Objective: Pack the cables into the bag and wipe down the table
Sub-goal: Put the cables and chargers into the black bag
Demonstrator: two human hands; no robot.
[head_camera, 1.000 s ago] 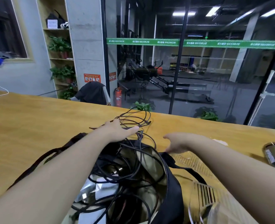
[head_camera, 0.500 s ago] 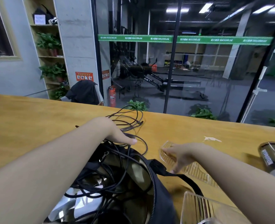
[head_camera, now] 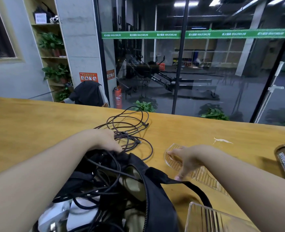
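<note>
Left side first: the left hand lies at the mouth of the open black fabric bag, fingers curled down on dark strands, though whether they are pinching a strand I cannot tell. Plenty of black cables are already heaped inside, so packing looks well along. Just beyond, a loose coil of dark braided cable sprawls on the yellow wooden table, not packed yet. Moving right, the right hand rests spread, fingers relaxed, on a clear ribbed plastic lid. Further right, a pale smear marks the wood; wiping looks yet to come.
</note>
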